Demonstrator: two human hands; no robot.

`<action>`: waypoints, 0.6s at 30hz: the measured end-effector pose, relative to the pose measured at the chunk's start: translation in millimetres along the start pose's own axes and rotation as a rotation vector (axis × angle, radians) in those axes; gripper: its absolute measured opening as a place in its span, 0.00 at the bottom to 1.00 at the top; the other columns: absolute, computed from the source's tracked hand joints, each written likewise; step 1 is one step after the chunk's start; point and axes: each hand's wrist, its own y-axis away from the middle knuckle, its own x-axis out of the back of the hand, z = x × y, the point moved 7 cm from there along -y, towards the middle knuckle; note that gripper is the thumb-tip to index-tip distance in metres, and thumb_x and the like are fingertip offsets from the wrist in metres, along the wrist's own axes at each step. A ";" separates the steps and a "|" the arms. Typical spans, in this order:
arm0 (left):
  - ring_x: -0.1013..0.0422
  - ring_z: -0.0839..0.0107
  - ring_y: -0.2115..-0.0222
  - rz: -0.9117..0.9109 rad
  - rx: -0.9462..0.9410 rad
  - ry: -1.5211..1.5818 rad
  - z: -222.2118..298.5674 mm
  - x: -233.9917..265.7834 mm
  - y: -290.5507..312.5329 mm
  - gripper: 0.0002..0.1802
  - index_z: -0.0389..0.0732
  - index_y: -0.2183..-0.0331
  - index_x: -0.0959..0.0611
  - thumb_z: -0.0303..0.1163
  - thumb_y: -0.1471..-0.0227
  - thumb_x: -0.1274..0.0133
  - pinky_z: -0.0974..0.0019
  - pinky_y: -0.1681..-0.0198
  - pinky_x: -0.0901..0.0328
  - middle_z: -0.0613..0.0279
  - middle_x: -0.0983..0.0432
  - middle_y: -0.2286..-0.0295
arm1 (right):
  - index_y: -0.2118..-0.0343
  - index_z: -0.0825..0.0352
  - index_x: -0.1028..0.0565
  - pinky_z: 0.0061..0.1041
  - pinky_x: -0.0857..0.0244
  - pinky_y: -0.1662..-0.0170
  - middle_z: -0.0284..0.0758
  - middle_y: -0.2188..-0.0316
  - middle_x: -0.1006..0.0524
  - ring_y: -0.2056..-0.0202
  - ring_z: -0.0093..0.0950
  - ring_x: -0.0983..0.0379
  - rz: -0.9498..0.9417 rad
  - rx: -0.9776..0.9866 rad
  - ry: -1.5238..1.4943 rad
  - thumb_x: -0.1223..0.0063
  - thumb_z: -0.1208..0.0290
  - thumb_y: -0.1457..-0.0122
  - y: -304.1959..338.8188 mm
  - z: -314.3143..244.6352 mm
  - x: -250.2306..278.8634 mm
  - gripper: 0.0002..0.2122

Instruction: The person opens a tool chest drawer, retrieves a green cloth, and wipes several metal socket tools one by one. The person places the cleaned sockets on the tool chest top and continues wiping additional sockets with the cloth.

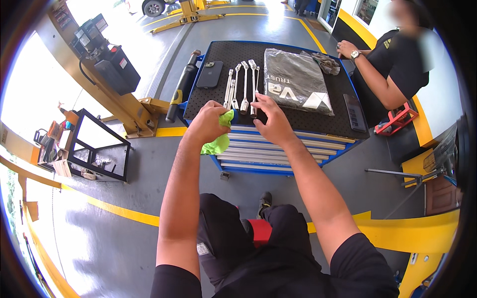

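Observation:
My left hand (206, 122) is closed round a bright green cloth (216, 145), which hangs down over the front edge of the tool cart. Several silver wrenches with socket-like ends (237, 82) lie side by side on the cart's black perforated top (293, 118). At the right of that row, the thumb and fingertips of my right hand (276, 121) close around the near, dark end of one wrench (254, 84). The far end of this wrench points away from me. Part of the row's near side is hidden by my left hand.
A black phone (209, 74) lies left of the wrenches. Right of them are a grey plastic-wrapped package (297, 82), a crumpled glove or rag (327, 63) and a dark device (354, 113). Another person (390, 64) stands at the cart's right. Yellow lift posts (107, 69) flank the area.

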 end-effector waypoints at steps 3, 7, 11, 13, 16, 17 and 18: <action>0.29 0.53 0.47 -0.076 0.031 -0.076 12.9 -1.3 5.6 0.37 0.42 0.47 0.18 0.26 0.64 0.29 0.59 0.40 0.33 0.53 0.33 0.44 | 0.53 0.67 0.21 0.36 0.36 0.37 0.42 0.43 0.26 0.41 0.41 0.30 0.041 -0.034 -0.063 0.36 0.79 0.48 -1.2 7.5 2.8 0.17; 0.26 0.52 0.48 0.004 -0.021 -0.167 23.0 -1.7 8.2 0.33 0.41 0.50 0.17 0.20 0.64 0.34 0.55 0.43 0.31 0.54 0.32 0.46 | 0.56 0.68 0.21 0.35 0.34 0.40 0.40 0.45 0.24 0.43 0.41 0.28 0.093 -0.036 -0.111 0.35 0.79 0.49 -3.5 8.7 5.4 0.16; 0.26 0.52 0.49 0.066 -0.025 -0.150 32.7 5.2 10.3 0.26 0.37 0.56 0.16 0.20 0.63 0.34 0.55 0.46 0.29 0.52 0.32 0.49 | 0.59 0.69 0.20 0.34 0.33 0.42 0.40 0.47 0.23 0.45 0.40 0.26 0.131 -0.056 -0.166 0.34 0.79 0.49 -2.0 11.2 5.2 0.14; 0.26 0.52 0.52 0.164 -0.044 -0.024 30.6 19.7 -0.5 0.23 0.35 0.59 0.16 0.21 0.64 0.34 0.55 0.47 0.29 0.51 0.31 0.51 | 0.60 0.69 0.20 0.34 0.32 0.43 0.40 0.48 0.22 0.46 0.40 0.26 0.133 -0.059 -0.162 0.34 0.78 0.49 -3.7 11.8 8.3 0.13; 0.26 0.51 0.56 0.357 -0.054 -0.028 15.2 24.6 -29.3 0.18 0.33 0.64 0.16 0.24 0.62 0.36 0.56 0.49 0.31 0.51 0.25 0.60 | 0.61 0.69 0.20 0.35 0.31 0.44 0.40 0.49 0.22 0.48 0.41 0.25 0.115 -0.054 -0.144 0.34 0.76 0.49 -6.3 11.7 5.6 0.12; 0.26 0.51 0.56 0.377 -0.068 -0.055 10.9 22.4 -36.7 0.17 0.33 0.64 0.16 0.24 0.62 0.36 0.56 0.49 0.31 0.50 0.25 0.61 | 0.61 0.69 0.19 0.35 0.31 0.45 0.40 0.49 0.21 0.49 0.41 0.25 0.116 -0.049 -0.140 0.34 0.76 0.49 -9.0 11.0 5.8 0.12; 0.26 0.51 0.57 0.384 -0.081 -0.077 11.9 17.4 -40.0 0.17 0.33 0.64 0.16 0.24 0.61 0.36 0.56 0.50 0.31 0.50 0.25 0.61 | 0.61 0.69 0.19 0.35 0.31 0.45 0.40 0.50 0.21 0.49 0.41 0.24 0.114 -0.057 -0.135 0.34 0.75 0.49 -6.3 13.0 5.4 0.12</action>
